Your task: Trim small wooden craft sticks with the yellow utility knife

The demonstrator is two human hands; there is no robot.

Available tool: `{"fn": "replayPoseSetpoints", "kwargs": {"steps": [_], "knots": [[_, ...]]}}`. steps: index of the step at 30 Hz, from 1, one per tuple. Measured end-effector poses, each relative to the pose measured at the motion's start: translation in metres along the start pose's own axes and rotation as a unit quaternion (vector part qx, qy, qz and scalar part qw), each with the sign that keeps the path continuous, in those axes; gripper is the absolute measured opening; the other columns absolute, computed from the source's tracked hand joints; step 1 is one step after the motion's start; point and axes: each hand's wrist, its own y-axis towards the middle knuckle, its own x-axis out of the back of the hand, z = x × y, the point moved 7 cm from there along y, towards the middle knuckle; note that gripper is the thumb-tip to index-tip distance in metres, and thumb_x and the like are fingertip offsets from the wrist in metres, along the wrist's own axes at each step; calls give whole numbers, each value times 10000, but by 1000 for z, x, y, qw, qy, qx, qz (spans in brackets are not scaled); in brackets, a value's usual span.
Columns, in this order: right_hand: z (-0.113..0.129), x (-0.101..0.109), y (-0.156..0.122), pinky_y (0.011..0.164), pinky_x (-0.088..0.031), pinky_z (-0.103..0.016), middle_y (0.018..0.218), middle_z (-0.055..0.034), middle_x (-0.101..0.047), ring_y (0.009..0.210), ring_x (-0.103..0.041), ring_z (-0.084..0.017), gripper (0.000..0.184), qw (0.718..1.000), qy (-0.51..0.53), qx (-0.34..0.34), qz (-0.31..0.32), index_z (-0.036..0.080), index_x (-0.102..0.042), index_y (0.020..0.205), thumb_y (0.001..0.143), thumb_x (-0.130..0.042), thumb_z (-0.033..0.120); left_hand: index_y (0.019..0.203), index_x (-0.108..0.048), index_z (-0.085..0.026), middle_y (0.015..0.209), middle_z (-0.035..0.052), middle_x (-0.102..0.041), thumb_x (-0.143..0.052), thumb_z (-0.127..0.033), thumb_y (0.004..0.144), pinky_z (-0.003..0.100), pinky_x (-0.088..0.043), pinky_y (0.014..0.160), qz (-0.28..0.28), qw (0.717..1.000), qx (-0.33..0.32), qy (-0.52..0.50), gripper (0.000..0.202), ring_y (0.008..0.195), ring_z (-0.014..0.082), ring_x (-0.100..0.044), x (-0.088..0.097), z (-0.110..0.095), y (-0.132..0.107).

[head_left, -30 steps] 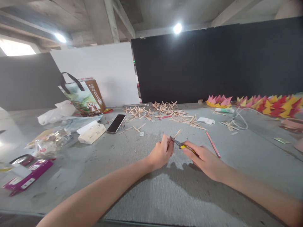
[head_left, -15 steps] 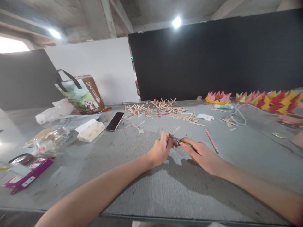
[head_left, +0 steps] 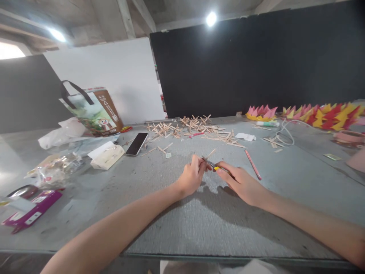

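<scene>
Near the middle of the table, my left hand (head_left: 191,177) is closed, its fingertips pinching a thin wooden stick (head_left: 211,153) whose pale end sticks out beyond them. My right hand (head_left: 242,184) is wrapped round a utility knife (head_left: 210,164) with a grey metal blade and a yellow part by the thumb. The blade points left and lies against the stick close to my left fingertips. Most of the handle is hidden in my right palm. Beyond both hands lies a pile of wooden sticks (head_left: 196,123), many of them crossed.
A pink pencil-like stick (head_left: 253,164) lies right of my hands. Left are a phone (head_left: 137,144), a tissue pack (head_left: 107,156), a carrier bag (head_left: 94,110) and a purple package (head_left: 32,211). Folded paper pieces (head_left: 336,116), a glue stick (head_left: 267,124) and a white cable (head_left: 281,133) are at right.
The view has shifted slightly. Both hands keep their holds, and the knife blade shows a little more between them.
</scene>
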Motion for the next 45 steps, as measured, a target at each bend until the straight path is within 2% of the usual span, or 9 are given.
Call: {"fn": "replayPoseSetpoints", "kwargs": {"steps": [4,7,10,15,23,29,35,40,45], "knots": [[1,-2,0,526,-249,-283,589,84,-321,504,-316,-130,473,1000,-4,2,3,238,-583,1074,1093,-346,647,988,-479,-243,947,46,-748,-430,-346,1086,312,-525,844,2,999,-5,35,150,888,172,-728,1,-2,0],[2,-2,1,516,-247,-282,580,84,-310,495,-319,-133,477,1000,3,5,-4,237,-592,1097,1091,-350,649,994,-488,-242,936,54,-749,-438,-331,1082,326,-530,849,-1,999,4,36,135,875,178,-725,1,-2,0],[2,-2,0,511,-249,-281,584,82,-316,495,-316,-132,486,1000,10,6,-7,237,-602,1121,1087,-354,654,1001,-478,-242,917,42,-756,-442,-360,1085,309,-530,799,-13,1000,11,15,149,826,168,-713,1,2,0],[-4,-4,0,513,-236,-279,598,86,-310,491,-291,-123,470,1000,25,-11,4,245,-591,1069,1082,-372,661,1035,-431,-241,897,28,-750,-408,-428,1096,282,-508,741,-45,999,-14,5,198,774,154,-696,3,7,2],[-1,-4,1,506,-256,-269,581,89,-307,500,-297,-124,463,998,55,-15,11,245,-603,1125,1090,-371,644,995,-480,-242,968,83,-732,-454,-325,1077,318,-537,850,9,999,0,39,119,916,194,-729,-1,-2,-1],[1,-4,0,496,-244,-270,583,86,-298,496,-290,-120,475,999,46,-11,-1,236,-620,1097,1091,-370,639,1001,-447,-240,963,64,-743,-426,-341,1098,298,-529,775,-23,999,-4,47,141,784,162,-699,1,5,-1],[0,-3,1,499,-244,-268,583,87,-298,502,-277,-123,463,1000,21,-3,-10,247,-621,1102,1092,-374,638,992,-485,-237,997,80,-739,-460,-269,1077,332,-563,892,-5,997,-20,76,94,974,194,-746,-1,-2,-1],[-2,-3,1,496,-242,-267,598,82,-293,512,-286,-126,467,1000,28,-7,-9,256,-624,1112,1089,-372,648,1012,-472,-238,971,55,-763,-434,-283,1094,322,-563,839,-11,996,-10,85,101,885,174,-746,0,0,0],[-5,-4,-1,489,-238,-265,608,80,-286,511,-284,-124,456,999,40,-5,-10,253,-620,1086,1085,-389,646,1015,-457,-240,978,50,-760,-438,-288,1096,330,-563,842,-17,994,-44,100,97,895,176,-744,0,3,0]]}}
